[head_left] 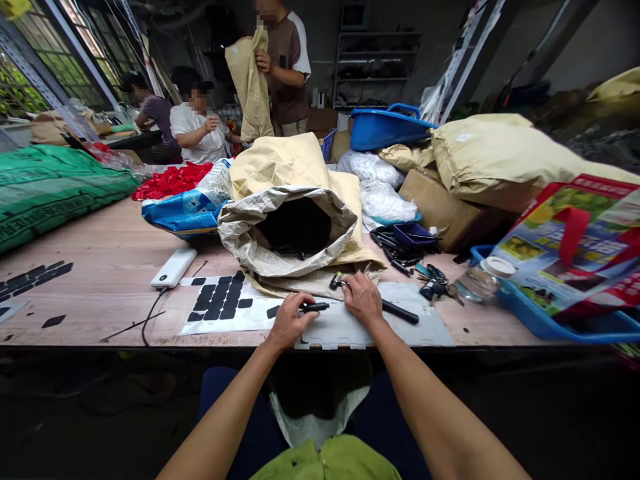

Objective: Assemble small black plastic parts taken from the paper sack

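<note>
- Our left hand (291, 321) pinches a black rod (317, 307) between thumb and fingers, its free end pointing right, over the grey board (327, 337).
- Our right hand (363, 299) is closed around a hammer (401, 312), its metal head beyond the fingers, its black handle slanting out to the right, toward us.
- Just past our hands we see an open sack (239, 230), its mouth facing us, black pieces inside.
- Left of our left hand, black pads (216, 301) lie in rows on a white sheet (255, 321); a white device (173, 268) rests near them.
- To our right lie keys (436, 280) near a lidded jar (477, 285), with black parts (394, 253) just beyond.
- Across the table (110, 267), a standing co-worker (293, 87) holds up a beige bag (253, 93).
</note>
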Tool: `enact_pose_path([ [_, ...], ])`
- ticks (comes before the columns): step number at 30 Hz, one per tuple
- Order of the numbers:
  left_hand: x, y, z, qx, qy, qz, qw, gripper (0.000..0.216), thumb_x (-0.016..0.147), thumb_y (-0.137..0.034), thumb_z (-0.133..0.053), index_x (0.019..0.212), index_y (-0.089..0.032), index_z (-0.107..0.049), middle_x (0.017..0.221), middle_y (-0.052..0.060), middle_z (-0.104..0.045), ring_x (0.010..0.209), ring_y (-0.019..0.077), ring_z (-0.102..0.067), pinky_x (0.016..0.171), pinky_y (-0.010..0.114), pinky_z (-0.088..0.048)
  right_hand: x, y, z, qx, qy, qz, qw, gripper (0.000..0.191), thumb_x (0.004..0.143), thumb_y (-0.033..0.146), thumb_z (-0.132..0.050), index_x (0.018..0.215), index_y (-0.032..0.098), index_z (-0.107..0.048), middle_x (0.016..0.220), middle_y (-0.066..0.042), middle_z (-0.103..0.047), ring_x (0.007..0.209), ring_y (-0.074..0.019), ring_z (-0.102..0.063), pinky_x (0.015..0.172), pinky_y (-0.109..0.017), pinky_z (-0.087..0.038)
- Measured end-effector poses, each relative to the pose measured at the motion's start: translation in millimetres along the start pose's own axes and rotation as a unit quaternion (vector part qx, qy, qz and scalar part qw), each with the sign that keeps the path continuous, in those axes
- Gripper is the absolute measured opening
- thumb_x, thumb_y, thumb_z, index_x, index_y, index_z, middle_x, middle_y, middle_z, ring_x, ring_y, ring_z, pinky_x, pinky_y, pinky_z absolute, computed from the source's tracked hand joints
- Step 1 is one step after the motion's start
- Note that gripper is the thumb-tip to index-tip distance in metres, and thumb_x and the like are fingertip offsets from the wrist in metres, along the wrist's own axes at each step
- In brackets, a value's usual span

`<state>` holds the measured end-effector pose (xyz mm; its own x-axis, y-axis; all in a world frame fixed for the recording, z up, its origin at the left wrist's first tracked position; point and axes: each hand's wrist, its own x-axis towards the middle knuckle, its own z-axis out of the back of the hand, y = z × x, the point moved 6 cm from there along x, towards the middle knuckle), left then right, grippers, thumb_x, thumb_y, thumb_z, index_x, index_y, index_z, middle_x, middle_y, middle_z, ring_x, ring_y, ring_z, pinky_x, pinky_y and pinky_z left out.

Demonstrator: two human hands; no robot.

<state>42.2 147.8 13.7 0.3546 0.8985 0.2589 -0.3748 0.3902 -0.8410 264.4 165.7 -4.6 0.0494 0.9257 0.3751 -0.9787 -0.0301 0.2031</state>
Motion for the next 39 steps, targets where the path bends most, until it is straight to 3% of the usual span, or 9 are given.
enact_pose_path([
  [4, -61, -29, -33, -0.058, 0.158, -0.027, 0.985, 0.019, 0.086, -0.031, -0.07, 0.103, -0.023, -0.07, 0.097, 0.003, -0.071, 0.09, 0.0195, -0.064, 0.084, 0.03, -0.048, -1, 1, 1, -0.006, -0.002, -0.001, 1.0, 0.019, 0.093, 0.029, -0.056, 0.108, 0.024, -0.068, 0.104, -0.007, -0.061, 0.099, -0.0227, -0.049, 0.087, -0.033, -0.035],
  [7, -112, -2, -72, -0.074, 0.266, 0.041, 0.96, 0.022, 0.081, -0.038, -0.075, 0.098, -0.023, -0.074, 0.087, 0.001, -0.072, 0.08, 0.0184, -0.064, 0.076, 0.029, -0.047, -2, 2, 3, -0.005, -0.004, -0.002, 1.0, 0.019, 0.093, 0.028, -0.056, 0.108, 0.023, -0.067, 0.104, -0.007, -0.061, 0.1, -0.0231, -0.049, 0.087, -0.033, -0.036],
  [13, -146, 121, -110, -0.005, 0.23, 0.318, 0.92, 0.033, 0.079, -0.034, -0.07, 0.111, -0.026, -0.071, 0.109, 0.003, -0.074, 0.107, 0.0274, -0.067, 0.095, 0.037, -0.05, -1, 4, 5, 0.001, 0.003, -0.009, 1.0, 0.018, 0.092, 0.027, -0.056, 0.106, 0.023, -0.067, 0.105, -0.008, -0.06, 0.1, -0.0233, -0.049, 0.088, -0.033, -0.036],
  [18, -129, 147, -116, -0.007, 0.223, 0.307, 0.925, 0.042, 0.087, -0.032, -0.06, 0.128, -0.023, -0.066, 0.137, 0.01, -0.065, 0.131, 0.0277, -0.057, 0.114, 0.039, -0.041, -1, 3, 4, 0.005, 0.008, -0.006, 1.0, 0.019, 0.093, 0.028, -0.056, 0.108, 0.023, -0.066, 0.106, -0.008, -0.06, 0.101, -0.0231, -0.048, 0.09, -0.033, -0.036],
  [23, -126, 114, -108, 0.053, 0.326, 0.294, 0.897, 0.047, 0.084, -0.036, -0.065, 0.129, -0.021, -0.067, 0.135, 0.012, -0.066, 0.127, 0.0334, -0.06, 0.11, 0.046, -0.044, -2, 3, 5, 0.002, 0.007, -0.008, 1.0, 0.02, 0.092, 0.027, -0.056, 0.109, 0.024, -0.067, 0.105, -0.007, -0.06, 0.101, -0.0228, -0.048, 0.089, -0.033, -0.036],
  [29, -67, -20, -58, -0.157, 0.527, 0.142, 0.823, 0.042, 0.085, -0.051, -0.069, 0.116, -0.023, -0.074, 0.101, 0.006, -0.077, 0.082, 0.0192, -0.07, 0.075, 0.029, -0.053, -1, 4, 5, -0.003, 0.004, -0.006, 1.0, 0.018, 0.092, 0.027, -0.057, 0.107, 0.023, -0.066, 0.105, -0.007, -0.06, 0.101, -0.023, -0.048, 0.089, -0.033, -0.036],
  [34, 81, -26, 20, -0.144, 0.116, 0.102, 0.977, 0.042, 0.087, -0.056, -0.064, 0.097, -0.016, -0.074, 0.088, 0.008, -0.074, 0.075, 0.017, -0.065, 0.069, 0.027, -0.05, -1, 4, 6, -0.007, 0.007, -0.007, 1.0, 0.017, 0.092, 0.027, -0.056, 0.105, 0.023, -0.066, 0.104, -0.007, -0.059, 0.099, -0.0232, -0.048, 0.087, -0.034, -0.036],
  [36, 120, 5, 39, -0.011, -0.037, 0.15, 0.988, 0.041, 0.086, -0.055, -0.061, 0.085, -0.016, -0.074, 0.077, 0.007, -0.072, 0.075, 0.0188, -0.065, 0.066, 0.027, -0.048, -1, 4, 6, -0.004, 0.009, -0.008, 1.0, 0.017, 0.092, 0.027, -0.057, 0.105, 0.023, -0.066, 0.104, -0.008, -0.059, 0.1, -0.0234, -0.048, 0.087, -0.034, -0.036],
  [39, 153, 47, 43, 0.153, -0.099, 0.24, 0.953, 0.034, 0.08, -0.05, -0.066, 0.068, -0.018, -0.069, 0.066, 0.008, -0.069, 0.075, 0.024, -0.066, 0.064, 0.03, -0.046, -1, 3, 6, 0.001, 0.012, -0.008, 1.0, 0.018, 0.092, 0.027, -0.058, 0.107, 0.023, -0.065, 0.105, -0.008, -0.059, 0.101, -0.0236, -0.048, 0.088, -0.034, -0.036],
])
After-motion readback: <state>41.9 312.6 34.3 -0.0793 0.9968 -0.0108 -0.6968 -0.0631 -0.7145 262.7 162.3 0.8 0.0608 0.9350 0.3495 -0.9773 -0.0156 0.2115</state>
